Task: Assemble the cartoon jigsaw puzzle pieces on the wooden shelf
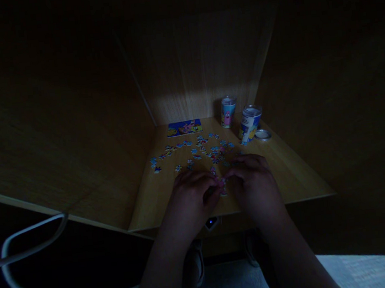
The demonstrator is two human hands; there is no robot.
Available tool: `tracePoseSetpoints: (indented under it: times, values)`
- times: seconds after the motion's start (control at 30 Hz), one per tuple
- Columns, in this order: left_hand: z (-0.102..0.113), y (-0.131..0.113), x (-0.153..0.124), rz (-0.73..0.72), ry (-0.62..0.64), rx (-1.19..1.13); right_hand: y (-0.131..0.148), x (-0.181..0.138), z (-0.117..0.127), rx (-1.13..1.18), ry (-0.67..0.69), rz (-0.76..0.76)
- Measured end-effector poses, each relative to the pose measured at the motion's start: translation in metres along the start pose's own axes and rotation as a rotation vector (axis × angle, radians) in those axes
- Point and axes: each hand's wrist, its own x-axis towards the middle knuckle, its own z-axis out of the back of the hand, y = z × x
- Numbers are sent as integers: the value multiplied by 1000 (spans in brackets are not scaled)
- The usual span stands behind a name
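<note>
A small cluster of pink puzzle pieces (222, 184) lies near the front edge of the tabletop (293, 172), between the two hands and partly covered by their fingers. The left hand (192, 192) pinches at the cluster with thumb and forefinger, the other fingers curled. The right hand (255, 181) reaches it from the other side, fingers bent and tips at its edge; whether they grip a piece cannot be told. The picture on these pieces is too dark and small to read.

Just beyond lie scattered loose pieces (214, 153), mostly blue, some perhaps hidden behind the right hand. Farther back, a picture card (184, 128) lies flat at left; at right stand a can (228, 113) and a nearer can (250, 125), a round lid (263, 134) beside the latter. Below the front edge, a small device (212, 223) shows a blue light, partly hidden. A white cable (25, 253) is cut off at left, and both shoes (199, 264) are dim
</note>
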Motion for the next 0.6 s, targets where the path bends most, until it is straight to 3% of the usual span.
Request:
tracePoseSetpoints:
  times: [0.6]
  values:
    - [0,-1,0,-5,-10,-9,2,1,1,0,19,10]
